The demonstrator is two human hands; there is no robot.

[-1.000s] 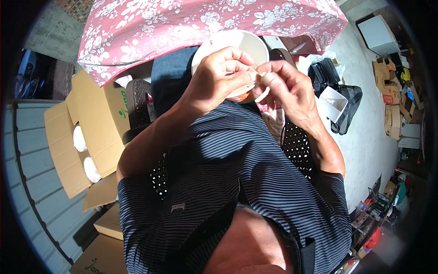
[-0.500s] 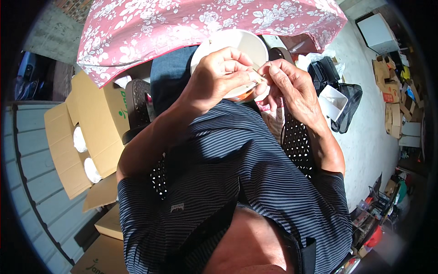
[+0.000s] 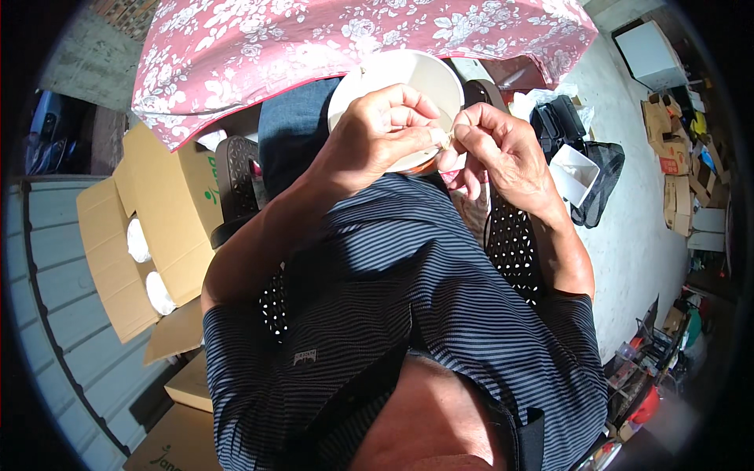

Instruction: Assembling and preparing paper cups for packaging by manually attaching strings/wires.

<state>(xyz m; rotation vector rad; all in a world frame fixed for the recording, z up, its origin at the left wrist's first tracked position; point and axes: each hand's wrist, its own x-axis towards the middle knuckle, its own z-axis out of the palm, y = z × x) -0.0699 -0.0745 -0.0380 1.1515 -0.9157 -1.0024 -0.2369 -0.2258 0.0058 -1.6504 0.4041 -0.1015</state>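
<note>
Over a white bucket (image 3: 410, 71) in front of me, both hands meet fingertip to fingertip. My left hand (image 3: 378, 135) is closed in a pinch, its thumb and forefinger on a small pale piece (image 3: 446, 142). The other side of that piece is pinched by my right hand (image 3: 506, 151), whose remaining fingers curl below. What the piece is, I cannot make out. A bit of orange (image 3: 425, 166) shows at the bucket's near side, under the hands. My left hand hides much of the bucket's inside.
A table with a pink flowered cloth (image 3: 314, 39) stands ahead, close beyond the bucket. Open cardboard boxes (image 3: 177, 212) are at my left. To the right, a small white box (image 3: 574, 176) and a black mesh bag (image 3: 603, 184) lie on the concrete floor (image 3: 628, 259).
My right hand has turned slightly and its lower fingers have shifted. The pale piece looks shorter and more bunched between the fingertips. The left hand has barely moved.
</note>
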